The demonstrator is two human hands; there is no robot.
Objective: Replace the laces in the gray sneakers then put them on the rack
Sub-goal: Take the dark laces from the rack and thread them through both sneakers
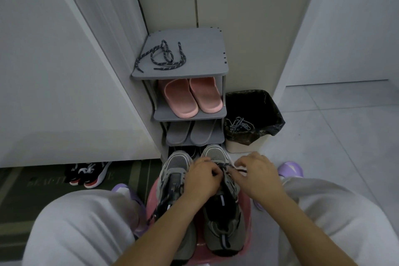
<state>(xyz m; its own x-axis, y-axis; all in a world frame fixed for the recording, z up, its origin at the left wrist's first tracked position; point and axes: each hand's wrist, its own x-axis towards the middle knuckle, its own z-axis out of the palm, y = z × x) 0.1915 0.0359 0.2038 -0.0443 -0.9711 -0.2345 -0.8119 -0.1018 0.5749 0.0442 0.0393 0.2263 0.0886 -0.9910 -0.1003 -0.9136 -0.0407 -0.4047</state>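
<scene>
Two gray sneakers stand side by side on a pink stool (246, 207) between my knees, toes toward the rack. The left sneaker (174, 170) has a dark lace threaded through it. My left hand (203, 176) and my right hand (257, 174) are both over the tongue of the right sneaker (222, 222), each pinching an end of a dark lace (224, 167) near the front eyelets. Another dark speckled lace (164, 56) lies loose on the top shelf of the gray shoe rack (205, 54).
The rack holds pink slippers (192, 97) and gray slippers (190, 133) on lower shelves. A bin with a black bag (269, 110) right of the rack holds old gray laces (240, 124). Black and red shoes (88, 174) lie on a mat at left. White cabinets flank the rack.
</scene>
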